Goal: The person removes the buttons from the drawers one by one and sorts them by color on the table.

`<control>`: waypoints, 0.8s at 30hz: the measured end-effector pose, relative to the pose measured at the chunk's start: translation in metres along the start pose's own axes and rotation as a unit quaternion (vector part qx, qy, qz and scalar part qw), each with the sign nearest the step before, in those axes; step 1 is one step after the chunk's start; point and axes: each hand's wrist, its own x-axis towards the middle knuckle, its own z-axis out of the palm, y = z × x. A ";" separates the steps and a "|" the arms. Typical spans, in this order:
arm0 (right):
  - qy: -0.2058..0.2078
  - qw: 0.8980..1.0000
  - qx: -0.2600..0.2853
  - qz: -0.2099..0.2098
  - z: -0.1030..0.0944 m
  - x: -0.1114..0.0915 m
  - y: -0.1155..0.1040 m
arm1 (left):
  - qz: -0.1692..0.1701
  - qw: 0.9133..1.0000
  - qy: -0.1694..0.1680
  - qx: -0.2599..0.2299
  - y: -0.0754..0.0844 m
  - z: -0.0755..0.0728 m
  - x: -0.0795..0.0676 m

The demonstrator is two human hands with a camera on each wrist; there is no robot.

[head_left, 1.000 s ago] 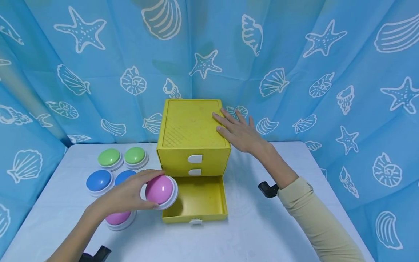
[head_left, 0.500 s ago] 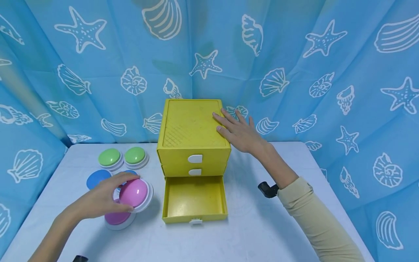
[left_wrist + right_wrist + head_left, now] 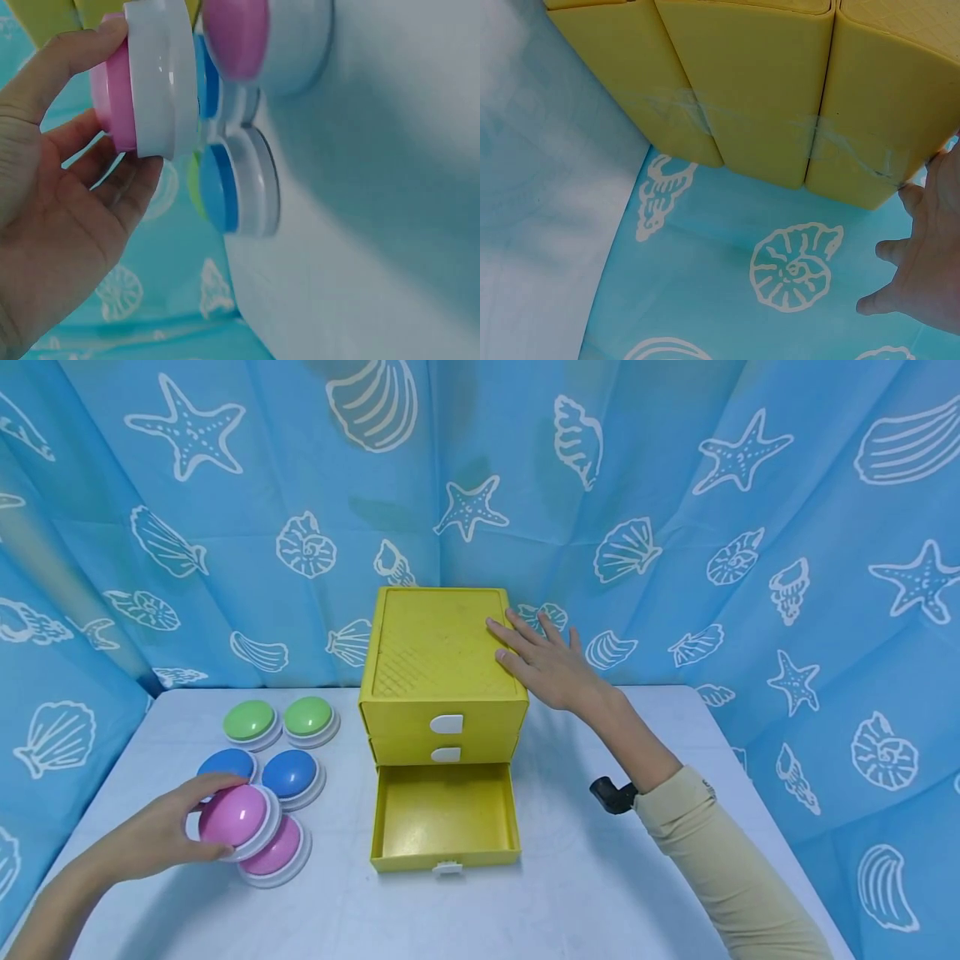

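Observation:
My left hand grips a pink dome-topped push button by its edges, thumb on one side and fingers on the other. In the left wrist view the held button's white base is off the table. A second pink button sits on the table, partly hidden behind it. Just beyond are two blue buttons, the left one partly covered by my hand. My right hand rests with spread fingers on the right top edge of a yellow drawer unit. Its bottom drawer is pulled out and bare inside.
Two green buttons stand at the back left of the white-covered table. The unit's two upper drawers are closed. A blue curtain with shell prints hangs behind and at both sides.
My left hand has carried the pink button leftward, from over the pulled-out drawer to beside the other buttons. The right hand and the drawer unit have stayed put.

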 end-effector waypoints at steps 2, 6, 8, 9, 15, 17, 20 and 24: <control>0.000 1.000 -0.001 -0.001 0.000 -0.001 0.000 | -0.018 1.000 -0.003 0.003 -0.007 -0.003 -0.003; 0.000 1.000 -0.001 -0.002 -0.002 -0.001 0.000 | -0.050 0.999 -0.009 0.014 -0.018 -0.007 -0.007; 0.000 1.000 0.000 -0.003 -0.002 -0.002 -0.001 | -0.062 0.998 -0.011 0.021 -0.023 -0.008 -0.008; 0.000 1.000 0.000 -0.003 -0.002 -0.002 -0.001 | -0.067 0.997 -0.012 0.025 -0.025 -0.009 -0.008; -0.001 1.000 -0.001 -0.002 -0.002 -0.001 -0.001 | -0.094 0.995 -0.015 0.037 -0.036 -0.010 -0.010; -0.001 1.000 -0.001 -0.002 -0.001 -0.001 0.000 | -0.097 0.994 -0.016 0.039 -0.039 -0.010 -0.011; -0.003 1.000 0.000 -0.001 -0.002 -0.001 0.000 | -0.103 0.994 -0.018 0.041 -0.042 -0.011 -0.012; -0.003 1.000 0.000 -0.001 -0.002 0.000 0.000 | -0.116 0.992 -0.024 0.044 -0.046 -0.011 -0.012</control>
